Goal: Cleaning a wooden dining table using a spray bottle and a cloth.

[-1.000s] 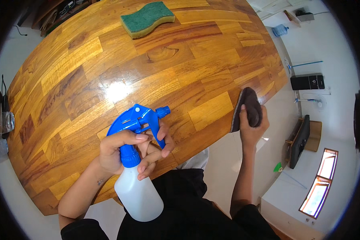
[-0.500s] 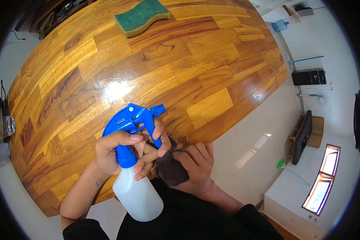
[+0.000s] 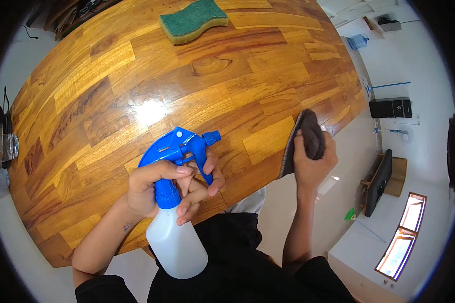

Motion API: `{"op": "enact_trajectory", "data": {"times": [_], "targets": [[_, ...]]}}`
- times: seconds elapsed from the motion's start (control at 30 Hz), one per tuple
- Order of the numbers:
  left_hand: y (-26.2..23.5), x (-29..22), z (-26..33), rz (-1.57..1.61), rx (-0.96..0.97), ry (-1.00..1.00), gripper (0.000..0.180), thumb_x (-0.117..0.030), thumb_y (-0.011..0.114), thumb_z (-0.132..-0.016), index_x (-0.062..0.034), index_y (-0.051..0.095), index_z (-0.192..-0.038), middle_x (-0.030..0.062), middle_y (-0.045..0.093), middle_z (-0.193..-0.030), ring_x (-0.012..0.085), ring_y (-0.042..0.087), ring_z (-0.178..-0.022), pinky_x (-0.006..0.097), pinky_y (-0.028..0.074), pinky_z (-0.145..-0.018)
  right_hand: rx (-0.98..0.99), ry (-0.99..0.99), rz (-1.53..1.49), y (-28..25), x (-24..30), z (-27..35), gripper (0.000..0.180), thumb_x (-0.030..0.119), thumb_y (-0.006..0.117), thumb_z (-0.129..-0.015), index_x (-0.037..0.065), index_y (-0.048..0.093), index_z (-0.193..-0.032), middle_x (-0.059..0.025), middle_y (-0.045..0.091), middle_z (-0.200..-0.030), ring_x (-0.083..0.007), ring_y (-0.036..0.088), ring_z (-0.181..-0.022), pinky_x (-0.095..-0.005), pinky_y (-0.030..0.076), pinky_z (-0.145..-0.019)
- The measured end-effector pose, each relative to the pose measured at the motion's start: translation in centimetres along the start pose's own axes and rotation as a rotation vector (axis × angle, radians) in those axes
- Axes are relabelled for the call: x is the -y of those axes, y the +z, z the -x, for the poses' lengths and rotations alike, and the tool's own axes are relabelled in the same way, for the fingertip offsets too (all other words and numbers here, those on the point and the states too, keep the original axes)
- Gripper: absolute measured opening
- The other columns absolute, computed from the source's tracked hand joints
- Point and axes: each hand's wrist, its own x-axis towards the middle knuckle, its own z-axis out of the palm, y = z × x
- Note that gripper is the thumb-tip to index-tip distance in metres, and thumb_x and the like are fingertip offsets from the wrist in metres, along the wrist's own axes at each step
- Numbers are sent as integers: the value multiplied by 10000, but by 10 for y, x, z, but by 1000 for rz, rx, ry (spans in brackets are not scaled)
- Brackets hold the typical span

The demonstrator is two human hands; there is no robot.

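Observation:
My left hand (image 3: pixel 162 189) is wrapped round the neck of a spray bottle (image 3: pixel 177 247), with fingers at its blue trigger. The bottle has a translucent white body and a blue spray head whose nozzle points right, over the near part of the wooden table (image 3: pixel 187 91). Farther right, my right hand (image 3: pixel 313 159) grips a bunched dark brown cloth (image 3: pixel 313 136) at the table's right edge. A green and yellow sponge (image 3: pixel 194 22) with a wavy outline lies at the far side of the table.
Clear containers (image 3: pixel 2 149) stand beyond the table's left edge. To the right, past the pale floor (image 3: pixel 275 202), are a black television (image 3: pixel 379 184), a black computer case (image 3: pixel 391 108) and a blue water jug (image 3: pixel 358 41). Glare (image 3: pixel 150 112) shines on the tabletop.
My right hand has moved right and away from me with the cloth, from beside the bottle to the table's right edge. My left hand keeps its hold on the spray bottle.

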Motion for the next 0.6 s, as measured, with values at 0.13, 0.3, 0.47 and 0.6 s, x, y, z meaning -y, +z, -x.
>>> {"op": "enact_trajectory", "data": {"times": [0.13,0.3,0.47,0.6], "targets": [[1,0,2,-58,11,15,422,-289,577,-843,21,495,-1117,287,554,-1007,160,567,-474,296,537,-471,41,-179,-88,1,38,44,349,204,882,-679,66,647,-896,-127,610,-849,-335,590,-822,-448,442,-763],[2,-1,0,-30,5,-3,426,-296,580,-851,25,484,-1115,289,553,-1005,170,570,-477,311,536,-460,429,-247,-214,-14,95,102,382,369,855,-646,140,671,-890,-45,562,-815,-274,549,-815,-456,349,-838],[0,-1,0,-47,37,44,425,-301,585,-862,26,482,-1113,287,553,-1008,171,564,-476,320,531,-438,404,-424,-248,-18,79,81,456,313,891,-577,127,648,-915,-55,599,-829,-289,546,-800,-471,351,-830],[-1,1,-1,-42,54,62,420,-305,581,-865,25,487,-1108,280,559,-1008,164,564,-479,313,536,-438,91,-310,-152,-4,19,38,364,225,895,-687,86,688,-952,-82,626,-851,-297,571,-801,-432,424,-778]]}}
